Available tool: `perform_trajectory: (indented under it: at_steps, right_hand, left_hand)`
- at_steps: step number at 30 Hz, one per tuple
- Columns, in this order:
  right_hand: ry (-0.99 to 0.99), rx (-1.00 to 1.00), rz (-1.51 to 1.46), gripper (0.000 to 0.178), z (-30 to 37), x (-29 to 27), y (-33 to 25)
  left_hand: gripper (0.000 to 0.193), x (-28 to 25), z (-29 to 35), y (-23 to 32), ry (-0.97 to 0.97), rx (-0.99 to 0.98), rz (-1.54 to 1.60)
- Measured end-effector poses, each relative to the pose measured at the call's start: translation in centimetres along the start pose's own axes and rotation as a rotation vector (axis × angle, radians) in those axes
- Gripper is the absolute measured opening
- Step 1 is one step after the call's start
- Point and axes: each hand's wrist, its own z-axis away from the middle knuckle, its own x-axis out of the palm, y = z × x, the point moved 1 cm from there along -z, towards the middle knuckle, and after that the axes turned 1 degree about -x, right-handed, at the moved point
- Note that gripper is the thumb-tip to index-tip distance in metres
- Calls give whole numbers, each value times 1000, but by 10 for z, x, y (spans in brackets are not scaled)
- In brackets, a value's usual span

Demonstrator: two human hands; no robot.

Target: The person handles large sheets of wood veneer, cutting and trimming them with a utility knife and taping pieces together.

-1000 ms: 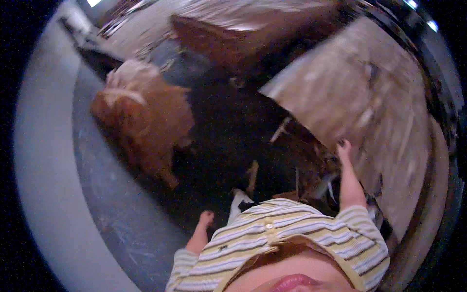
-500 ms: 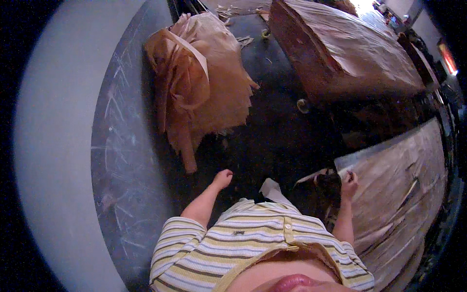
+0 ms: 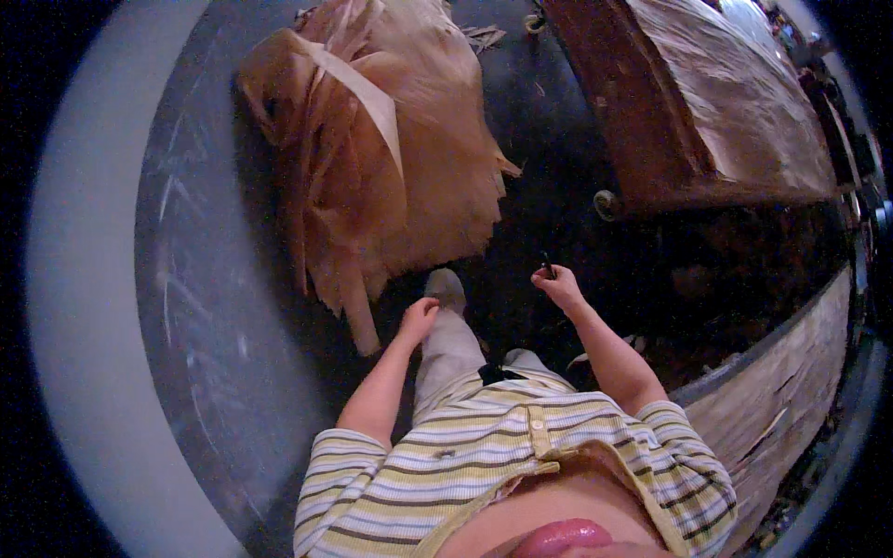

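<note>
My right hand [image 3: 562,288] is raised in front of me, its fingers closed on a slim dark object [image 3: 548,266]. The object looks like a short stick or handle, and its kind is too dim to make out. Low beside my left leg hangs my left hand [image 3: 420,320], its fingers curled in and nothing visible in them. Ahead on the left lies a heap of thin brown wood veneer sheets [image 3: 446,139], with ragged edges and folded-over pieces. Neither hand touches it.
A tall veneer stack [image 3: 651,102] stands at the far right, with a pale caster wheel [image 3: 607,205] at its near corner. Another veneer stack [image 3: 772,409] lies close on my right. A grey scuffed surface [image 3: 205,279] runs along the left. The floor [image 3: 530,112] is dark.
I have moved forward, so the veneer heap and far stack appear nearer. My right hand has swung from beside the right stack to in front of me. My left foot is now ahead.
</note>
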Motion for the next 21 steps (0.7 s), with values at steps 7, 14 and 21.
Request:
perform_trajectory:
  at_steps: [7, 14, 21]
  right_hand:
    - [99, 185, -78, 18, -58, 30, 44]
    - [125, 15, 19, 16, -187, 59, -5]
    - [648, -220, 422, 35, -334, 0, -36]
  left_hand:
    - [28, -7, -136, 49, -77, 145, 0]
    - [60, -73, -252, -14, 495, 36, 107]
    - [42, -79, -270, 59, 629, 91, -81]
